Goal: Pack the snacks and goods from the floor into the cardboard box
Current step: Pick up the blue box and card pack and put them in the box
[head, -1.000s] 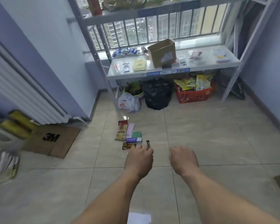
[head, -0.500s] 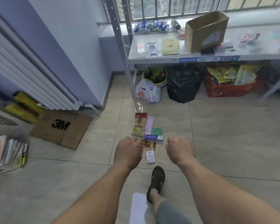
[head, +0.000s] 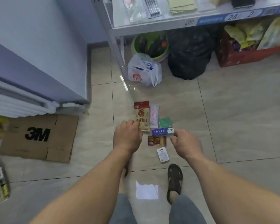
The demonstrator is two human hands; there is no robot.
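Note:
Several goods lie on the tiled floor: a red and gold chip packet (head: 142, 115), a pink pouch (head: 154, 116), a green card pack (head: 164, 122), a blue and white toothpaste box (head: 162, 131), a dark red snack packet (head: 157, 140) and a small white card pack (head: 163, 154). My left hand (head: 128, 137) hovers at the chip packet's lower left corner, fingers loosely curled and holding nothing. My right hand (head: 187, 143) reaches toward the right end of the toothpaste box with relaxed fingers, holding nothing. The cardboard box is out of view.
A flattened 3M cardboard sheet (head: 39, 137) lies at the left by a radiator (head: 14, 102). A metal shelf (head: 168, 21) stands ahead, with a white plastic bag (head: 144, 73), a black bag (head: 189, 57) and a red crate (head: 249, 57) below. My sandalled foot (head: 174, 180) is close to the goods.
The view has come closer and lower over the goods. Both hands have moved forward over the items, and the right hand's fingers have loosened from a fist.

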